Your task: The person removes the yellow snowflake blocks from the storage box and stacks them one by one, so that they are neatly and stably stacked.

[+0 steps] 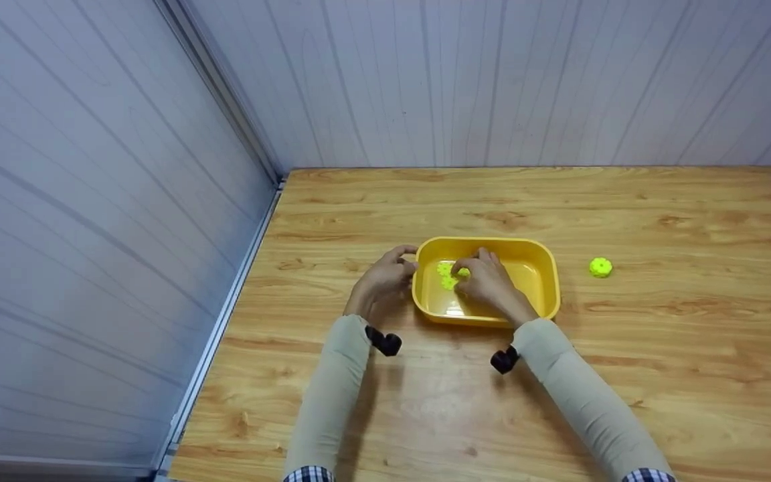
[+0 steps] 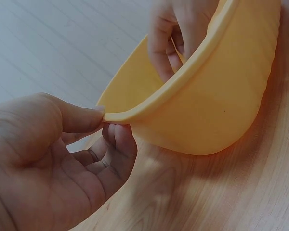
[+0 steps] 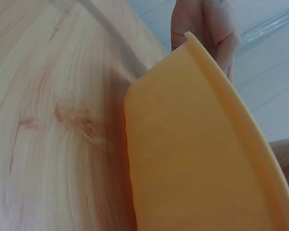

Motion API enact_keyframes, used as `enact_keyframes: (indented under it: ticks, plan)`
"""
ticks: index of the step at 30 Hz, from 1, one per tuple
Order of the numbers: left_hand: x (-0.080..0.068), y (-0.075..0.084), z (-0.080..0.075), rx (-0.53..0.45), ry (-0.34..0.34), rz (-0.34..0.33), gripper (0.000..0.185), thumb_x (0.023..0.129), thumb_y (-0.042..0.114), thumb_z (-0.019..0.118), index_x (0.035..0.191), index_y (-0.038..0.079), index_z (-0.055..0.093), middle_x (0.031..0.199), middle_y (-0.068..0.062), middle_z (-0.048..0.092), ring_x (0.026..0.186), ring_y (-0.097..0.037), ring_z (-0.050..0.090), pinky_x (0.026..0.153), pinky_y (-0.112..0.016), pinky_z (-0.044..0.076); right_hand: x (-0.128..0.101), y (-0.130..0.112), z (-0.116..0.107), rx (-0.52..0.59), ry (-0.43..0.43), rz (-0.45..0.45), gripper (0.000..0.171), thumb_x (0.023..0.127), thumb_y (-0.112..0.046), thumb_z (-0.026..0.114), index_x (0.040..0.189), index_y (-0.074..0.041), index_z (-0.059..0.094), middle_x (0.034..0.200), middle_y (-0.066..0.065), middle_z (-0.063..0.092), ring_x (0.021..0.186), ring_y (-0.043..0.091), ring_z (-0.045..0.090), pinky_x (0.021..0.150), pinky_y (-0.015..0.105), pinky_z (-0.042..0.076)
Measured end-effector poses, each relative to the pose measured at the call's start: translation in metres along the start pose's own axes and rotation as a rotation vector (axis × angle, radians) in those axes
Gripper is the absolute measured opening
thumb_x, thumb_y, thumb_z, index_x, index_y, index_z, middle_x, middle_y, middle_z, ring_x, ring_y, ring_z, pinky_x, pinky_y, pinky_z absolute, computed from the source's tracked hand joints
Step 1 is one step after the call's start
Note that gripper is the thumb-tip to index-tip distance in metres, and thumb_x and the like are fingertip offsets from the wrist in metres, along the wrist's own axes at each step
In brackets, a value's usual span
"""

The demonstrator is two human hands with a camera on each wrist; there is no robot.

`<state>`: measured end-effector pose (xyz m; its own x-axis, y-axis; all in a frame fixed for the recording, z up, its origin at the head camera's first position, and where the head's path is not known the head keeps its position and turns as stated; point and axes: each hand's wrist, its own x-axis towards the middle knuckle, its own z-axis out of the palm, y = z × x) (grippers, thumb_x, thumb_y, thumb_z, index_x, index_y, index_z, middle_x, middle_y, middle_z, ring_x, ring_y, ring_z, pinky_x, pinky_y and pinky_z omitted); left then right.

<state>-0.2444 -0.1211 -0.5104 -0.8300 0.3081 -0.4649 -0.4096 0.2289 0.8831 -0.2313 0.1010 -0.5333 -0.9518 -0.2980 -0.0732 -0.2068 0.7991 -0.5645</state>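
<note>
A yellow plastic basin (image 1: 539,284) stands on the wooden table. At its left end my left hand (image 1: 389,278) pinches the rim between thumb and fingers; the left wrist view shows this grip on the basin rim (image 2: 149,103) closely. My right hand (image 1: 489,281) reaches down inside the basin, its thumb and a finger curled round a small yellow-green flower-shaped piece (image 1: 464,272). More flower-shaped pieces (image 1: 448,283) lie on the basin floor just left of those fingers. In the right wrist view the basin wall (image 3: 192,144) hides the right fingertips.
Another yellow-green flower-shaped piece (image 1: 601,268) lies on the table (image 1: 680,335) to the right of the basin. Pale panel walls (image 1: 459,80) rise behind the table and along its left side. Both wrists carry small black cameras.
</note>
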Motion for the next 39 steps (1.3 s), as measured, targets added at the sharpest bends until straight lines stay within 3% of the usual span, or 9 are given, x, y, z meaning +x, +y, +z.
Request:
enact_keyframes:
  ticks: [11,19,23,31,39]
  plan:
    - [0.0,0.001,0.002,-0.017,-0.026,0.04,0.033,0.096,0.012,0.045,0.129,0.015,0.045,0.089,-0.01,0.049,0.07,-0.025,0.046,0.06,-0.039,0.036,0.005,-0.005,0.009,-0.075,0.032,-0.046,0.028,0.073,-0.021,0.076,0.094,-0.006,0.066,0.105,0.016,0.04,0.096,0.032,0.035,0.082,0.042,0.033]
    - [-0.001,0.001,0.003,-0.091,0.0,-0.016,0.034,0.095,0.011,0.047,0.128,0.017,0.049,0.086,-0.008,0.048,0.074,-0.027,0.046,0.061,-0.037,0.035,0.002,-0.006,0.006,-0.022,0.01,-0.002,0.029,0.073,-0.022,0.078,0.084,-0.006,0.056,0.113,0.015,0.036,0.102,0.032,0.033,0.085,0.041,0.033]
    - [-0.002,0.002,0.003,-0.121,0.006,-0.036,0.034,0.094,0.01,0.047,0.128,0.016,0.049,0.089,-0.009,0.047,0.076,-0.026,0.046,0.066,-0.038,0.036,0.0,-0.005,0.002,0.038,-0.005,-0.004,0.022,0.076,-0.021,0.074,0.08,-0.008,0.058,0.112,0.014,0.04,0.105,0.032,0.036,0.09,0.043,0.033]
    - [0.0,0.003,0.002,-0.015,0.014,0.013,0.032,0.095,0.011,0.047,0.127,0.016,0.048,0.093,-0.009,0.048,0.079,-0.026,0.05,0.078,-0.047,0.04,-0.003,-0.002,-0.009,0.194,-0.015,-0.004,0.017,0.083,-0.023,0.068,0.08,-0.007,0.063,0.102,0.013,0.046,0.097,0.03,0.043,0.085,0.041,0.036]
    - [-0.003,0.001,0.002,-0.015,0.004,-0.002,0.029,0.094,0.015,0.049,0.122,0.022,0.052,0.094,-0.011,0.05,0.081,-0.033,0.047,0.067,-0.041,0.038,-0.007,0.003,-0.017,0.315,-0.01,0.024,0.019,0.085,-0.027,0.065,0.083,-0.009,0.062,0.1,0.01,0.047,0.088,0.024,0.048,0.075,0.035,0.04]
